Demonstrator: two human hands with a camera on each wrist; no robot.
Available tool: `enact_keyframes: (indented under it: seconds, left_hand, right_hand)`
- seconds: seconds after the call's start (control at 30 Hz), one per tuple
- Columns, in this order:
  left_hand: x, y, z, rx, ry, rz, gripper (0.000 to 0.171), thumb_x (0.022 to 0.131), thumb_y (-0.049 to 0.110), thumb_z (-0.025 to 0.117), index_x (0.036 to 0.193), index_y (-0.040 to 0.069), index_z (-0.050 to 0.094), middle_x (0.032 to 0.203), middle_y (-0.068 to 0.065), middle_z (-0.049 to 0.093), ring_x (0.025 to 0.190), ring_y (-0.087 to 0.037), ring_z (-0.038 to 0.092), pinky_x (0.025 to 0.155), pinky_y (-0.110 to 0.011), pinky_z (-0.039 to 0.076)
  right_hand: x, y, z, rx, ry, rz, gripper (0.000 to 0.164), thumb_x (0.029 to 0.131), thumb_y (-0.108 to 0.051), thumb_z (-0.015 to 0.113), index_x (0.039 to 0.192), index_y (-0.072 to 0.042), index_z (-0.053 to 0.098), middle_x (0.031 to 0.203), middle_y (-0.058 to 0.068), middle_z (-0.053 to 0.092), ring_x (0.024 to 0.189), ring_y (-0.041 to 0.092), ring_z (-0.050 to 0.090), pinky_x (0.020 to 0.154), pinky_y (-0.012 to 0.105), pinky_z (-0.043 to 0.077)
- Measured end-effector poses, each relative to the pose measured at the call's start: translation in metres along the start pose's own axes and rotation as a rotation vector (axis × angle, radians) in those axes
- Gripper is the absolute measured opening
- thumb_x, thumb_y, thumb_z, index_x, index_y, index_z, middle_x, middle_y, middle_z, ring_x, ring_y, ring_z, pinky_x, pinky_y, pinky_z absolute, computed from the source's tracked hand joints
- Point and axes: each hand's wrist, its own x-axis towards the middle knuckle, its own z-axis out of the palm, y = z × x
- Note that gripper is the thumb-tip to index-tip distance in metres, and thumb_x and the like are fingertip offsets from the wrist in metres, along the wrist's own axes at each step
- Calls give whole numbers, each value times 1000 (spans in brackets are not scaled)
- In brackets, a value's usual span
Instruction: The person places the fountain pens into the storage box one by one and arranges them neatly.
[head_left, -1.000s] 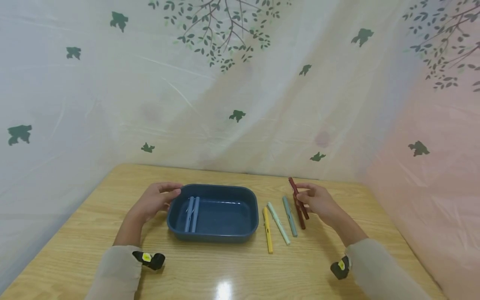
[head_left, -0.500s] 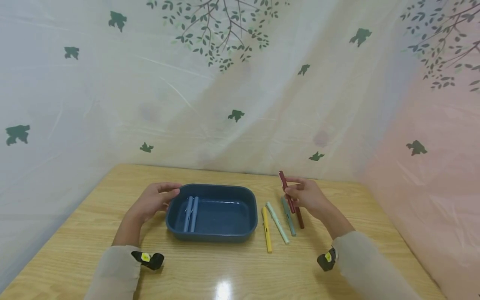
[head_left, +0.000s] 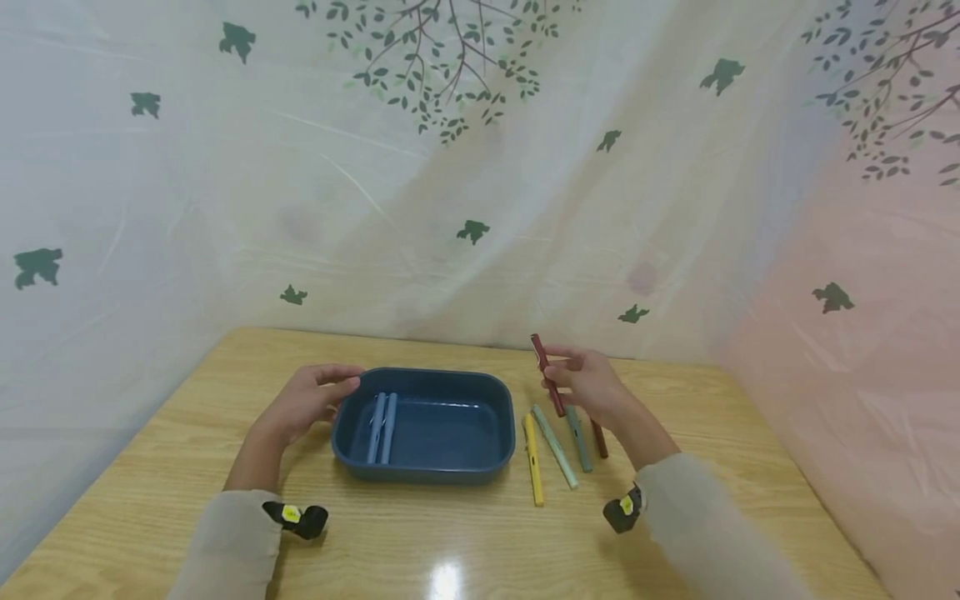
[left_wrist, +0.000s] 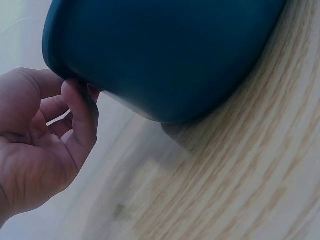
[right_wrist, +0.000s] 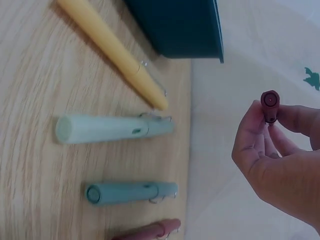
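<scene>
Pale sheeting (head_left: pixel 360 250) printed with green leaves and branches hung behind and to both sides of a light wood table (head_left: pixel 360 542), whose surface caught a bright reflection near the front. On it sat a dark blue box (head_left: pixel 442 433), open at the top, with rounded corners. Two blue pens, a left one (head_left: pixel 377 429) and a right one (head_left: pixel 389 429), lay side by side in the left part of the box.

The left hand (head_left: pixel 300 404) held the box by its rim at the left, toward the far corner. The right hand (head_left: pixel 592 387) pinched a dark red pen (head_left: pixel 555 396) between thumb and fingers. That pen was up off the table, to the right of the box and apart from it, tilted, with one end facing the right wrist camera.

Four more pens lay on the table right of the box: a yellow pen (head_left: pixel 533 458) nearest it, then a pale green pen (head_left: pixel 555 446), a teal pen (head_left: pixel 578 440) and a second red pen (head_left: pixel 599 439), partly hidden by the right hand in the head view. Light sleeves (head_left: pixel 232 542) covered both forearms, and a small black camera (head_left: pixel 303 518) was worn at each wrist.
</scene>
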Motion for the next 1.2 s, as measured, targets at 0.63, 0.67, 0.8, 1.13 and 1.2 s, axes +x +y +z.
enact_keyframes:
  seconds: [0.63,0.67,0.8,1.13,1.2]
  left_hand:
    - [4,-3,-2,8,-9,16,45,105,26,61,141,0,57,140,-22,59,113,-26,63,84,-39,58]
    - [4,-2,-2,10,-9,15,45,105,26,61,141,0,57,140,-22,59,112,-26,63,84,-39,58]
    - [5,-2,-2,10,-10,14,45,105,26,60,141,-1,57,140,-22,59,112,-26,63,84,-39,58]
    - [7,-2,-3,2,-19,25,45,105,25,60,141,-2,57,139,-24,59,110,-26,64,84,-40,59]
    - [7,-2,-3,-7,-19,22,45,105,25,60,141,-2,57,137,-23,60,108,-24,65,83,-39,59]
  right_hand:
    - [13,-22,56,70,-37,-28,40,104,-3,57,143,-7,56,121,18,67,109,40,64,88,49,58]
    - [14,-22,58,72,-41,-27,40,104,-3,57,143,-8,56,121,18,68,109,41,64,87,48,58]
    - [16,-23,66,99,-64,-28,42,103,-1,58,143,-9,55,120,18,67,104,38,65,84,46,59]
    - [22,-23,88,162,-113,-8,48,99,4,62,144,-8,55,127,27,63,98,29,67,80,47,60]
    - [23,-22,94,153,-120,-9,48,98,4,63,144,-8,55,128,27,63,104,33,66,81,49,60]
